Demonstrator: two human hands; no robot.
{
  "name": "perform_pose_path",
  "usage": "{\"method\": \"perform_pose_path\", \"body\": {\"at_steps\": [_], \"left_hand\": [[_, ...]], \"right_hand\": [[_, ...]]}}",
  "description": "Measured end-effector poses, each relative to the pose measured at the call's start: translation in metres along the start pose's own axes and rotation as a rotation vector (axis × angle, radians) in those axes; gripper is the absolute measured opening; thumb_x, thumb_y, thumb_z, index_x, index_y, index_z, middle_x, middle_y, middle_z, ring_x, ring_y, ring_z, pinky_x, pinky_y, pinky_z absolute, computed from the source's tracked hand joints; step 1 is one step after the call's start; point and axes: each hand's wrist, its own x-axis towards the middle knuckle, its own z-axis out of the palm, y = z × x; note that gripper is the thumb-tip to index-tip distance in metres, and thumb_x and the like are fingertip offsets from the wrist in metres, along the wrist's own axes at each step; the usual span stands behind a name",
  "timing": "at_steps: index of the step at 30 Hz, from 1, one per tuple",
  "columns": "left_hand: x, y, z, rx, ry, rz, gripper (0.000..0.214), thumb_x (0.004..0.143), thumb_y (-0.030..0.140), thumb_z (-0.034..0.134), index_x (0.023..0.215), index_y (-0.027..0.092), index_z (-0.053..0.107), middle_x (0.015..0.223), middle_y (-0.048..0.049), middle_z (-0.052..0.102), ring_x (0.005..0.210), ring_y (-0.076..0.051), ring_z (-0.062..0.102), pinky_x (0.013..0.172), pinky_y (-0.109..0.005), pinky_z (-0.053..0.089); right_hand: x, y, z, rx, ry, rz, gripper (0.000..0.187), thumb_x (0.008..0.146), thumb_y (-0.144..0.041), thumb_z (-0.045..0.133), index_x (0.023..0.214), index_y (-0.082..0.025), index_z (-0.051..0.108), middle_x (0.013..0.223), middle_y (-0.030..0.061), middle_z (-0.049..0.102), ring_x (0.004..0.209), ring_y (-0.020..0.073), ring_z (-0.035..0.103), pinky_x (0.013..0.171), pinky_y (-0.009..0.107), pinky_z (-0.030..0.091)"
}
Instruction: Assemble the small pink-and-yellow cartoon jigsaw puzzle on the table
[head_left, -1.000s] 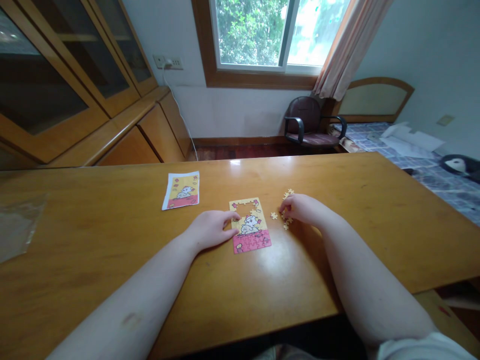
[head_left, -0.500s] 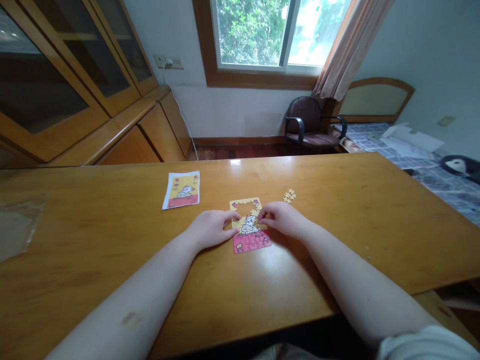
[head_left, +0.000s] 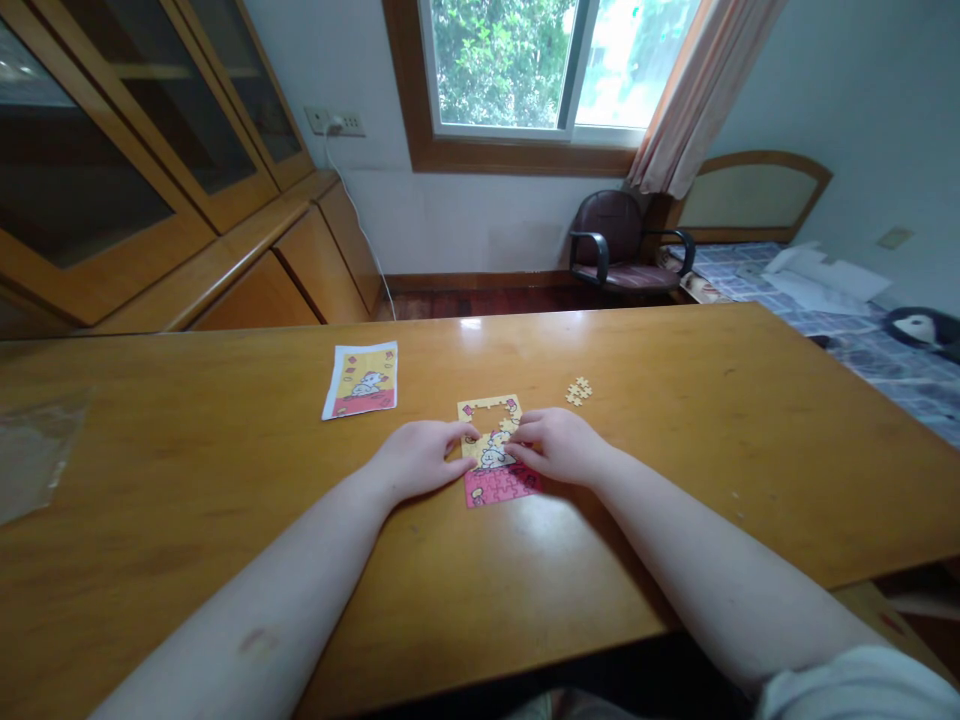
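A small jigsaw puzzle (head_left: 501,486), yellow above and pink below with a white cartoon animal, lies flat on the wooden table. Its upper part has a gap where pieces are absent. My left hand (head_left: 421,460) rests at the puzzle's left edge, thumb and index finger apart and touching it. From the right, my right hand (head_left: 561,445) reaches over the puzzle, its fingers and thumb spread on the picture and covering part of the right side. No piece shows in those fingers. Beyond that hand sit several loose puzzle pieces (head_left: 578,390), pale side up.
A printed reference picture (head_left: 365,380) lies on the table (head_left: 225,430) to the upper left. A clear plastic bag (head_left: 34,450) is at the far left. Behind the table stand a cabinet (head_left: 255,240), an office chair (head_left: 615,245) and a bed (head_left: 862,360).
My right hand has shifted slightly left and its pinched fingers have spread out over the puzzle. My left hand stays at the puzzle's left edge.
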Motion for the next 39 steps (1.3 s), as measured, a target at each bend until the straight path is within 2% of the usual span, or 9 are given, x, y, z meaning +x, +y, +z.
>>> {"method": "perform_pose_path", "body": {"at_steps": [3, 8, 19, 39], "left_hand": [[0.0, 0.0001, -0.0002, -0.002, -0.001, -0.004, 0.037, 0.08, 0.049, 0.053, 0.109, 0.031, 0.066, 0.068, 0.0011, 0.063, 0.068, -0.017, 0.062, 0.055, -0.024, 0.035], [-0.0002, -0.001, 0.0008, 0.0, -0.001, 0.008, 0.037, 0.08, 0.049, 0.053, 0.11, 0.03, 0.065, 0.069, 0.0011, 0.063, 0.067, -0.017, 0.061, 0.055, -0.024, 0.035], [0.0009, -0.0025, 0.0025, -0.011, 0.004, 0.013, 0.038, 0.08, 0.049, 0.053, 0.111, 0.03, 0.065, 0.069, 0.0009, 0.063, 0.068, -0.017, 0.061, 0.056, -0.024, 0.035], [0.001, -0.0029, 0.0031, 0.007, 0.006, 0.022, 0.037, 0.081, 0.049, 0.054, 0.112, 0.032, 0.064, 0.073, 0.0016, 0.065, 0.066, -0.017, 0.06, 0.056, -0.025, 0.035]], "right_hand": [[-0.001, -0.0004, -0.001, -0.025, -0.034, -0.014, 0.03, 0.092, -0.036, 0.049, 0.092, -0.021, 0.075, 0.078, 0.0045, 0.066, 0.071, 0.0139, 0.06, 0.065, 0.025, 0.039], [0.0012, -0.0016, 0.0031, -0.038, -0.054, 0.025, 0.03, 0.092, -0.037, 0.049, 0.102, -0.025, 0.073, 0.084, 0.0042, 0.068, 0.074, 0.0146, 0.062, 0.065, 0.024, 0.039], [0.0033, -0.0044, 0.0085, -0.085, -0.064, 0.093, 0.037, 0.093, -0.043, 0.046, 0.119, -0.026, 0.066, 0.1, 0.0067, 0.07, 0.086, 0.0194, 0.065, 0.073, 0.028, 0.045], [0.0049, -0.0038, 0.0042, -0.082, -0.058, 0.148, 0.037, 0.091, -0.046, 0.05, 0.117, -0.024, 0.065, 0.102, 0.0077, 0.068, 0.089, 0.0209, 0.064, 0.076, 0.03, 0.045]]}}
